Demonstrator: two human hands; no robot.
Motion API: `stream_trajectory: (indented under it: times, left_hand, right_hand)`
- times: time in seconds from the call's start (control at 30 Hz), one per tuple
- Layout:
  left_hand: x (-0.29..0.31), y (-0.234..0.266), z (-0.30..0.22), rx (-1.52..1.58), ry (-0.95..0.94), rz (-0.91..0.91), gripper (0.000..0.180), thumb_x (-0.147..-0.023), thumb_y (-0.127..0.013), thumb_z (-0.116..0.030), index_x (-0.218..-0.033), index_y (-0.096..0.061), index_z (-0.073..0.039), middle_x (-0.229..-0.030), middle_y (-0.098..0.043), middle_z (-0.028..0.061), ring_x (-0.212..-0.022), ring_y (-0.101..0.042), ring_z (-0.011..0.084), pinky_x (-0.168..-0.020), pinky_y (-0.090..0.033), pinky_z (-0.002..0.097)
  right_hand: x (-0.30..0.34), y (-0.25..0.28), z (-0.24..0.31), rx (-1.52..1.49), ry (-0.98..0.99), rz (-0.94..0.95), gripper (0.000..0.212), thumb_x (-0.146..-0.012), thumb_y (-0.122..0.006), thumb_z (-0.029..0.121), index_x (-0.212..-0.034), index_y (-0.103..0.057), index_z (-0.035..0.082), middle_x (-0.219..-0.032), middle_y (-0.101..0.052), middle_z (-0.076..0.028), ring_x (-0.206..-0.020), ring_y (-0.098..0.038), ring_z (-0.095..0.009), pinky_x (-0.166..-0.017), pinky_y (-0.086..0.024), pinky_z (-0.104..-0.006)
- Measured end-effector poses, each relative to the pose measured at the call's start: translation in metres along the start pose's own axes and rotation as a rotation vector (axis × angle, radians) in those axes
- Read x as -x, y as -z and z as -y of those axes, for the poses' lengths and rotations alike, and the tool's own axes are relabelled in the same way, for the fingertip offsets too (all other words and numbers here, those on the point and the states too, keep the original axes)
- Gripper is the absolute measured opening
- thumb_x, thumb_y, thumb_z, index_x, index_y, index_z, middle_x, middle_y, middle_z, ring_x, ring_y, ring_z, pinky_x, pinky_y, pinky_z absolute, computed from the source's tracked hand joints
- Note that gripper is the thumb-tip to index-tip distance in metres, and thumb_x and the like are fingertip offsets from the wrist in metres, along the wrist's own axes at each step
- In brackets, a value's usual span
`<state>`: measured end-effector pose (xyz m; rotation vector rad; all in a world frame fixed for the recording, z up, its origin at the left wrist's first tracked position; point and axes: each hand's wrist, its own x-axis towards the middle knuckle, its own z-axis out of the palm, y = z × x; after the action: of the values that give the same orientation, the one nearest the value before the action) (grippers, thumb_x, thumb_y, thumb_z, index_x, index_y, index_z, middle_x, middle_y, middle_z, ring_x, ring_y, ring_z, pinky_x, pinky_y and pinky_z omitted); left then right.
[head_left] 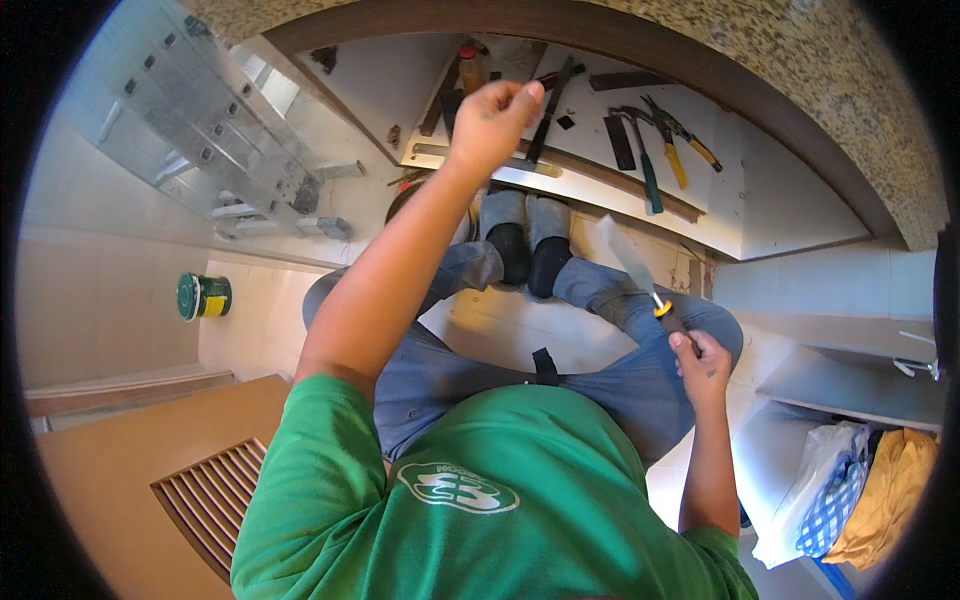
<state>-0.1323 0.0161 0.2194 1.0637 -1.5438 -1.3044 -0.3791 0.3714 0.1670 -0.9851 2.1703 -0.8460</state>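
My right hand [705, 362] is closed round the dark handle of a small trowel [628, 256], near my right knee. Its pale blade points up and away, and a yellow collar sits at the handle's top. Stretched forward over the cabinet's front edge, my left hand [492, 128] has its fingers curled with thumb and forefinger together. A small dark shape shows at those fingertips; I cannot make out whether it is held. Just beyond that hand, a long dark bar-like tool [550, 115] lies on the white cabinet floor [590, 110].
Green-handled tool [648, 180] and yellow-handled pliers [672, 150] lie in the cabinet at right. A granite counter [860, 90] overhangs it. An aluminium ladder [225, 110] leans at left, above a green bucket [203, 296]. Plastic bag [815, 480] sits at lower right.
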Motion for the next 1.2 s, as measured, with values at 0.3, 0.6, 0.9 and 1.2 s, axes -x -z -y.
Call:
stream_trajectory:
  times: [0.3,0.6,0.9,1.2]
  left_hand:
    - [0.089,-0.096,-0.047,-0.597,-1.187,0.160,0.032,-0.078,-0.072,-0.015,-0.111,-0.070,-0.013,-0.104,-0.066,0.0052,-0.100,-0.062,0.0260,-0.091,-0.049,0.0420]
    - [0.037,-0.172,-0.097,-0.945,-1.343,0.355,0.011,-0.082,-0.065,-0.023,-0.083,-0.074,-0.017,-0.091,-0.074,-0.0016,-0.096,-0.070,0.0178,-0.085,-0.048,0.0356]
    - [0.021,-0.205,-0.119,-1.053,-1.198,0.550,0.016,-0.087,-0.060,-0.024,-0.083,-0.076,-0.023,-0.091,-0.077,0.0004,-0.088,-0.075,0.0228,-0.071,-0.055,0.0387]
    - [0.014,-0.211,-0.110,-1.028,-1.161,0.483,0.015,-0.085,-0.061,-0.022,-0.084,-0.076,-0.022,-0.090,-0.077,0.0018,-0.085,-0.075,0.0237,-0.069,-0.056,0.0399]
  right_hand:
    - [-0.033,0.069,0.089,0.083,0.263,-0.214,0.040,-0.089,-0.079,0.037,-0.096,-0.071,-0.002,-0.074,-0.061,0.001,-0.071,-0.053,-0.008,-0.063,-0.044,-0.0253]
    - [-0.050,0.099,0.123,0.285,0.400,-0.397,0.040,-0.089,-0.079,0.037,-0.096,-0.071,-0.001,-0.069,-0.058,-0.002,-0.066,-0.051,-0.009,-0.062,-0.043,-0.0255]
    - [-0.056,0.130,0.132,0.377,0.324,-0.461,0.045,-0.087,-0.080,0.040,-0.091,-0.071,-0.003,-0.069,-0.056,-0.003,-0.065,-0.048,-0.009,-0.060,-0.041,-0.0253]
    - [-0.068,0.137,0.131,0.386,0.371,-0.442,0.046,-0.087,-0.080,0.041,-0.091,-0.070,-0.004,-0.067,-0.054,-0.003,-0.065,-0.047,-0.009,-0.059,-0.041,-0.0259]
